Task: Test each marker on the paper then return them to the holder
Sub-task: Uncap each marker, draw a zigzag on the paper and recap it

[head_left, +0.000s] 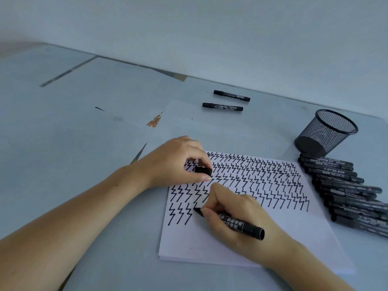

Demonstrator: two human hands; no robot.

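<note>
Marker [237, 223] in right hand [235, 217], tip on paper [283, 232]

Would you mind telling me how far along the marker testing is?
Done: zigzags fill most of the paper. In hand: the right hand draws with a marker; the left hand holds its cap. Left: the holder looks empty; a marker pile waits beside it.

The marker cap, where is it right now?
In the head view, the marker cap is pinched in the left hand, resting on the upper left of the paper, just above the right hand writing with the open marker.
</note>
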